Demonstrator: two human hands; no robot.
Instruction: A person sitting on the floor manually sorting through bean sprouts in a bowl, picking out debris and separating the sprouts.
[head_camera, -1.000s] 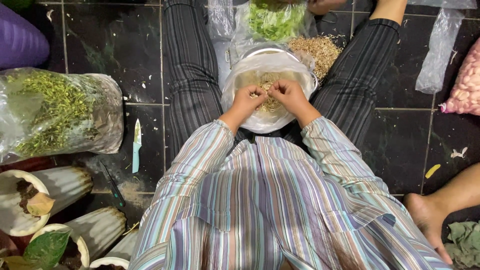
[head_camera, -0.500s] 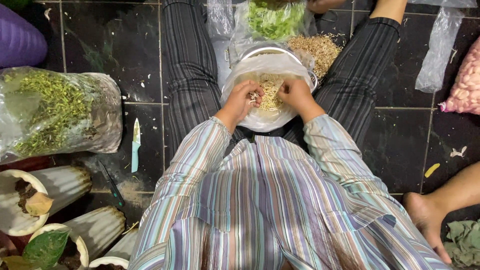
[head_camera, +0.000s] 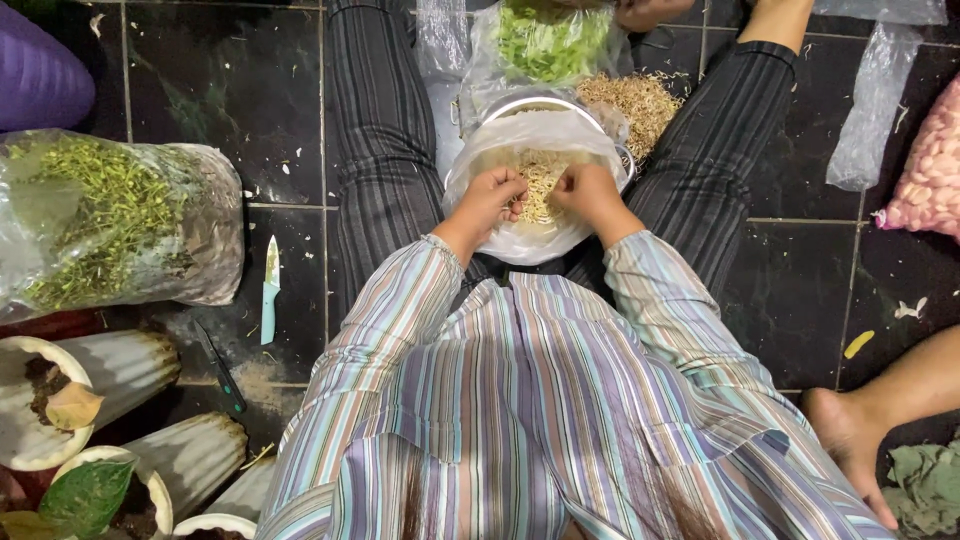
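Note:
I sit on a dark tiled floor with a round metal bowl (head_camera: 540, 103) between my legs. A clear plastic bag (head_camera: 520, 240) lines it and holds pale bean sprouts (head_camera: 542, 180). My left hand (head_camera: 490, 200) and my right hand (head_camera: 588, 192) are both inside the bag, fingers pinched on strands of the sprouts, close together over the pile. My striped sleeves reach down to both wrists.
A heap of sprout trimmings (head_camera: 632, 100) and a bag of green leaves (head_camera: 545, 40) lie beyond the bowl. A big bag of greens (head_camera: 110, 225) lies left, beside a small knife (head_camera: 268, 290). White pots (head_camera: 110, 385) stand lower left. Another person's foot (head_camera: 850, 435) rests at right.
Both hands have shifted slightly within the bag while picking at the sprouts; the bowl and everything around it stay put.

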